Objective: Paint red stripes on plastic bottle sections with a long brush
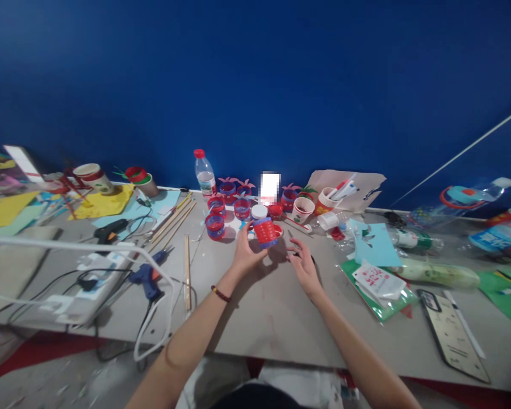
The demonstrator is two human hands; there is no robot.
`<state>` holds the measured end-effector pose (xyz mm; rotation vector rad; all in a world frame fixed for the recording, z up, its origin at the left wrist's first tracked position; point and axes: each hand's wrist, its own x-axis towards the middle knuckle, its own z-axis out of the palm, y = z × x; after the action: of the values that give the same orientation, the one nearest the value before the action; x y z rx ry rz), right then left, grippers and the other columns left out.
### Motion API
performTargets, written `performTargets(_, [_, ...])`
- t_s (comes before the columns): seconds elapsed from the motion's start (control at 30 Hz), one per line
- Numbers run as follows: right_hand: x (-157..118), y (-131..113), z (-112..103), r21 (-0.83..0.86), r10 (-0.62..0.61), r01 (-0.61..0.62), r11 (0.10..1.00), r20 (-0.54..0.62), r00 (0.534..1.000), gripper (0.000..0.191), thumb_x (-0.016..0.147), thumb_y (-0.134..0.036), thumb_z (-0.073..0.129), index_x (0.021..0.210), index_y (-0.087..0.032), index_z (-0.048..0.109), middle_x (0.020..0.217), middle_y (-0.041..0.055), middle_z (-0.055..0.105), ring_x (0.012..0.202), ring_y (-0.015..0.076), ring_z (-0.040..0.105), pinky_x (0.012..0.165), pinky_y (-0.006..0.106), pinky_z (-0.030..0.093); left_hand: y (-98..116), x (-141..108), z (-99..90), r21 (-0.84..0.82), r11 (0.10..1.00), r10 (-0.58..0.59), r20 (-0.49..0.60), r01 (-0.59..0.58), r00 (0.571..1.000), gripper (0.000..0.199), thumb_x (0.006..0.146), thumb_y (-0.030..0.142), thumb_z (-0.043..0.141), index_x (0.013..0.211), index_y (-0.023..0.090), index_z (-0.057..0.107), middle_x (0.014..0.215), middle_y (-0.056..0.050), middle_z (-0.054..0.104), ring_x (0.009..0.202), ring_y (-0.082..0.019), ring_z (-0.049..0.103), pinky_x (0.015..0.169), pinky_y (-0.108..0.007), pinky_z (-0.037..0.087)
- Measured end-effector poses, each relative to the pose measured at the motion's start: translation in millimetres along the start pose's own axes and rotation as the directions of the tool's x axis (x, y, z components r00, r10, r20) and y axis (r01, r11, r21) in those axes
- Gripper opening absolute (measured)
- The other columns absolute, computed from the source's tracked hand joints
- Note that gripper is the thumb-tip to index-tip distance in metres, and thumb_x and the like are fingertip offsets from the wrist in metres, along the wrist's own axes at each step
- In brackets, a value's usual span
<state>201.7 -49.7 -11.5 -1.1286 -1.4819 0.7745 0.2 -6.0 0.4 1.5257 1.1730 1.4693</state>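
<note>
My left hand (246,253) grips a ribbed red plastic piece with blue ends (265,232), holding it tilted above the table. Just behind that piece shows a white lid (259,212); I cannot tell whether the two are joined. To the right, my right hand (303,266) has its fingers curled close over the table, apart from the red piece. Dark parts (310,259) show beside its fingers, mostly hidden, so their kind is unclear. Behind the hands stand several red-and-blue cups (215,226), some with leaf-like tops, and a paper cup (303,210).
A red-capped bottle (205,176) stands by the blue wall. Leftward lie wooden sticks (187,272), a blue glue gun (149,278) and a power strip (97,284) with cables. On the right are plastic packets (381,284), a phone (449,335) and several bottles. A pen cup (327,201) stands behind.
</note>
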Motion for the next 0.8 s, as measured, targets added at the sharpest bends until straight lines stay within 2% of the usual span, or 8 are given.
performTargets(0.07, [3,0,-4,0.002,0.003,-0.003,1.000,-0.027,1.000,0.042,0.095,-0.042,0.053,0.132,-0.025,0.048,0.135,0.0156,0.056,0.107,0.0246,0.065,0.078,0.038,0.061,1,1,-4.0,0.294,0.931,0.213,0.039,-0.215,0.976,0.078,0.071,0.037,0.076,0.140,0.024,0.043,0.141,-0.015,0.054,0.131,-0.034,0.051,0.111,-0.057,0.040])
performTargets(0.13, [5,0,-9,-0.022,-0.007,0.006,1.000,-0.050,0.999,0.042,0.094,-0.042,0.055,0.132,-0.024,0.049,0.135,0.0153,0.057,0.109,0.0248,0.064,0.083,0.040,0.060,1,2,-6.4,0.471,0.791,0.361,0.154,-0.389,0.920,0.074,0.075,0.033,0.073,0.142,0.023,0.042,0.142,-0.016,0.055,0.132,-0.034,0.051,0.112,-0.056,0.041])
performTargets(0.2, [6,0,-14,-0.044,-0.021,0.018,0.999,-0.058,0.998,0.043,0.094,-0.042,0.057,0.132,-0.024,0.049,0.135,0.0152,0.056,0.112,0.0253,0.063,0.090,0.043,0.058,1,2,-6.0,0.554,0.666,0.435,0.256,-0.500,0.863,0.069,0.080,0.029,0.069,0.143,0.022,0.043,0.142,-0.015,0.055,0.132,-0.033,0.052,0.113,-0.053,0.041])
performTargets(0.3, [8,-2,-19,-0.065,-0.027,0.023,0.998,-0.066,0.997,0.045,0.092,-0.042,0.059,0.133,-0.024,0.048,0.134,0.0146,0.057,0.114,0.0259,0.062,0.095,0.046,0.055,-2,-1,-1.7,0.587,0.526,0.510,0.361,-0.615,0.781,0.060,0.084,0.022,0.063,0.142,0.024,0.047,0.142,-0.013,0.057,0.131,-0.030,0.053,0.113,-0.050,0.042])
performTargets(0.5, [9,-6,-22,-0.041,-0.061,0.059,0.997,-0.058,0.996,0.052,0.087,-0.040,0.066,0.133,-0.025,0.047,0.137,0.0144,0.056,0.123,0.0278,0.058,0.101,0.049,0.051,1,-9,4.2,0.544,0.393,0.590,0.470,-0.741,0.657,0.065,0.088,0.008,0.055,0.146,0.036,0.043,0.147,-0.006,0.054,0.135,-0.025,0.051,0.115,-0.044,0.041])
performTargets(0.6, [9,-9,-22,-0.011,-0.044,0.044,0.999,-0.042,0.998,0.059,0.084,-0.038,0.071,0.135,-0.026,0.045,0.138,0.0140,0.056,0.128,0.0281,0.056,0.105,0.050,0.048,7,-11,4.0,0.557,0.273,0.624,0.518,-0.784,0.585,0.065,0.089,0.009,0.057,0.147,0.034,0.042,0.146,-0.008,0.053,0.135,-0.025,0.050,0.115,-0.045,0.042])
performTargets(0.67, [9,-10,-22,0.004,-0.021,0.021,1.000,-0.036,0.999,0.063,0.082,-0.037,0.073,0.137,-0.026,0.044,0.136,0.0139,0.058,0.127,0.0281,0.056,0.106,0.051,0.047,10,-11,3.6,0.568,0.232,0.625,0.536,-0.790,0.568,0.063,0.090,0.010,0.059,0.147,0.031,0.043,0.146,-0.009,0.053,0.136,-0.025,0.049,0.115,-0.045,0.042])
performTargets(0.8, [8,-12,-21,0.029,0.005,-0.004,1.000,-0.031,0.999,0.066,0.080,-0.037,0.075,0.137,-0.025,0.043,0.132,0.0137,0.061,0.121,0.0272,0.061,0.107,0.051,0.046,12,-11,2.5,0.571,0.225,0.611,0.548,-0.789,0.571,0.063,0.091,0.013,0.060,0.148,0.032,0.041,0.149,-0.010,0.050,0.137,-0.025,0.049,0.116,-0.044,0.040])
